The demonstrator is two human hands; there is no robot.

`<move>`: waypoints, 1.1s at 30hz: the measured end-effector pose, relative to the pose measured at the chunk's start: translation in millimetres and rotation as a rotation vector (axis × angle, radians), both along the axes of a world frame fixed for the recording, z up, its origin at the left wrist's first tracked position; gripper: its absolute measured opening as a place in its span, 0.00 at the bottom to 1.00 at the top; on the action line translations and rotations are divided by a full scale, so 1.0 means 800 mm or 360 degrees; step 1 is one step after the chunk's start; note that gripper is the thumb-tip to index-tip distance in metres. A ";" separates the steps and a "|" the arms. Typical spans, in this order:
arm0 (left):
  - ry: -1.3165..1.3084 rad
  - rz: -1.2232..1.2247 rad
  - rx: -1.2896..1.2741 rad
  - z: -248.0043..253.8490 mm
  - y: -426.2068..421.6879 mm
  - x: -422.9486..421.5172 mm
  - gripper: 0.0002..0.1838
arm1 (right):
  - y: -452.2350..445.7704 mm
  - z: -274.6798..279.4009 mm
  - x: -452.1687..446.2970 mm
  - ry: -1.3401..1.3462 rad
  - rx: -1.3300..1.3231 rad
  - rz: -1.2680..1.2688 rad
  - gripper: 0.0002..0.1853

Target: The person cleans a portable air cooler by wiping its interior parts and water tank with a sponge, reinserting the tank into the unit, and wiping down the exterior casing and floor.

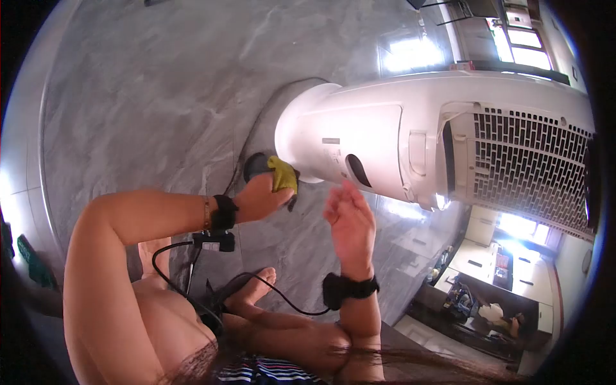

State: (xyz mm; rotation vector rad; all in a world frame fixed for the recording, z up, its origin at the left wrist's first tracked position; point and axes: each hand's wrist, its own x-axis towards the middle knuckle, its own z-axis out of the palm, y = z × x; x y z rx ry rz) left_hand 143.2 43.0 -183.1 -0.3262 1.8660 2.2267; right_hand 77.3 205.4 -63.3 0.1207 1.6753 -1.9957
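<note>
A tall white appliance (pixel 359 138) with a black-slotted grille (pixel 532 163) stretches from the centre to the right. Near its base my left hand (pixel 263 194) is closed around a yellow cloth (pixel 282 175); a dark grey piece shows beside the cloth. My right hand (pixel 351 221) is raised just below the appliance's lower edge, palm showing, fingers somewhat curled and apart, with nothing seen in it. Both wrists wear black bands. An oval dark opening (pixel 357 169) lies in the appliance's side, above my right hand.
Grey marbled tiles (pixel 160 83) cover the floor. A thin dark cord (pixel 247 141) runs from the appliance's base towards my left hand. Black cables (pixel 282 295) cross near my legs and bare feet. Cabinets (pixel 532 276) and a cluttered dark counter (pixel 475 321) stand at the lower right.
</note>
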 end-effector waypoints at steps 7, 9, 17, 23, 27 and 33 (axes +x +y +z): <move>0.0096 -0.0018 0.0032 0.002 -0.004 -0.007 0.13 | 0.037 0.015 -0.005 0.2410 0.1510 -0.0195 0.23; 0.0189 -0.0080 0.0012 0.009 0.000 -0.014 0.15 | 0.036 0.021 -0.010 0.2296 0.1625 -0.0264 0.23; 0.1146 -0.0131 -0.0286 0.089 0.024 -0.069 0.18 | 0.074 0.035 -0.027 0.2617 0.1960 -0.0383 0.34; 0.1089 0.0021 -0.1154 0.110 -0.022 -0.085 0.23 | 0.055 0.071 -0.062 0.2133 0.2047 -0.0016 0.58; 0.1254 0.0068 -0.1517 0.115 -0.040 -0.092 0.25 | 0.052 0.063 -0.073 0.2313 0.2167 -0.0069 0.58; 0.1706 0.0372 -0.1454 0.156 -0.041 -0.136 0.39 | 0.053 0.067 -0.074 0.2265 0.2152 -0.0088 0.55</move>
